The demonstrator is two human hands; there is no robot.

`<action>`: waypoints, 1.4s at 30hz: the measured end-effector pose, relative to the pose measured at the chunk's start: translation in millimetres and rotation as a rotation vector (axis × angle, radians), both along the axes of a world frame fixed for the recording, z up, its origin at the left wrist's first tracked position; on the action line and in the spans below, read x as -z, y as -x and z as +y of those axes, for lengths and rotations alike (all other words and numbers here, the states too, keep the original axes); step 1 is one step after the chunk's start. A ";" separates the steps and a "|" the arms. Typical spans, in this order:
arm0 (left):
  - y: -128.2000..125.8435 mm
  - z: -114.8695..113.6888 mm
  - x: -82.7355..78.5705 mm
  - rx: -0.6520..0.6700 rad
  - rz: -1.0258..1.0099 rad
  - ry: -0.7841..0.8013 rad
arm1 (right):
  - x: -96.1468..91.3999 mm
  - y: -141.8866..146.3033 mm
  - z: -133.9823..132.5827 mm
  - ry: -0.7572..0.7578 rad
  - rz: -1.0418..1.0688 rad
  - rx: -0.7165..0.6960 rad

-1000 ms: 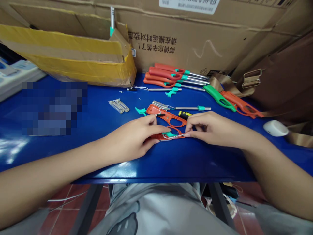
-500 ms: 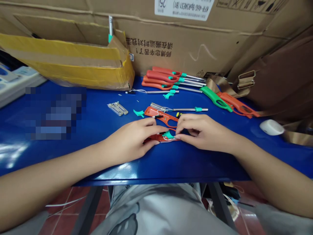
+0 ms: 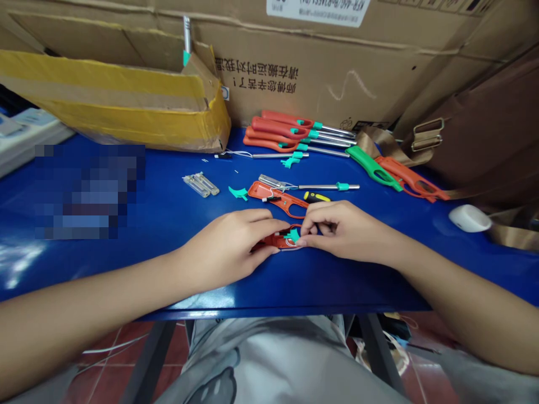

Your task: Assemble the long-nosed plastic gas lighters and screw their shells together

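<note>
Near the table's front edge, my left hand (image 3: 240, 241) is closed round an orange lighter shell half (image 3: 274, 241), gripping it between thumb and fingers. A teal trigger (image 3: 293, 235) and white wire sit at the shell's right part. There my right hand (image 3: 337, 227) pinches at the trigger with thumb and forefinger; the fingertips partly hide it. Just behind lies another orange shell half (image 3: 269, 193) with its hollow side up. Beyond that rest a metal lighter tube (image 3: 322, 187) with a teal collar and a yellow-black screwdriver (image 3: 318, 197), partly behind my right hand.
Several assembled orange lighters (image 3: 278, 132) are piled at the back. A green shell (image 3: 373, 168) lies right of them. Clear fuel tanks (image 3: 201, 184) and a loose teal trigger (image 3: 238, 193) lie left. A yellow-taped carton (image 3: 147, 120) stands back left; a white object (image 3: 469, 217) lies right.
The shell has shifted slightly within my left hand's hold. My right hand has moved a little left and down against the teal trigger, uncovering more of the screwdriver. The view has tilted slightly.
</note>
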State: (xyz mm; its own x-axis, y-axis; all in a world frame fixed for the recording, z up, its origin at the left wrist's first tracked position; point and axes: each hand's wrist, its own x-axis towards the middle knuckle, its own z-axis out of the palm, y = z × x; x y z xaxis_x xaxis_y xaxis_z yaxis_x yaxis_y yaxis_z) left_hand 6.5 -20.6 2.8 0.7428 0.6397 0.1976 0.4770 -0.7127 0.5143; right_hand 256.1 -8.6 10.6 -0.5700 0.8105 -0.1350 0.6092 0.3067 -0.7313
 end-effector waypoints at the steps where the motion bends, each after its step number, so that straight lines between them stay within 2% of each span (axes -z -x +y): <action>1: -0.5 -0.5 0.5 0.002 -0.001 -0.008 | 0.4 1.4 -0.8 0.007 -0.005 0.026; 4: -1.1 -0.8 2.2 0.012 0.000 -0.044 | 1.4 5.0 -3.4 -0.022 -0.046 0.078; 10: -0.7 2.9 6.1 0.072 0.028 -0.109 | 0.9 7.4 -7.9 -0.190 -0.142 0.105; 15: -2.9 5.0 3.6 0.104 0.157 -0.216 | -1.5 5.3 -8.4 -0.249 -0.121 0.065; 19: -2.9 5.0 -0.1 0.112 0.309 -0.351 | -7.8 -0.3 -6.7 -0.242 -0.088 -0.045; 24: -0.3 4.6 -0.3 0.119 0.353 -0.381 | -12.3 -4.2 -8.1 -0.358 -0.245 -0.331; 29: 0.8 4.6 0.3 0.101 0.340 -0.372 | -5.9 -3.8 -8.6 -0.489 -0.305 -0.395; 33: 2.3 6.1 -0.1 0.103 0.306 -0.340 | -9.1 -4.9 -8.7 -0.402 -0.175 -0.335; 38: 4.0 9.6 2.5 0.093 0.247 -0.304 | -15.9 -3.9 -9.2 -0.201 -0.055 -0.098; 42: 4.7 12.1 6.0 0.136 0.161 -0.260 | -13.8 -1.3 -8.2 -0.146 -0.040 -0.112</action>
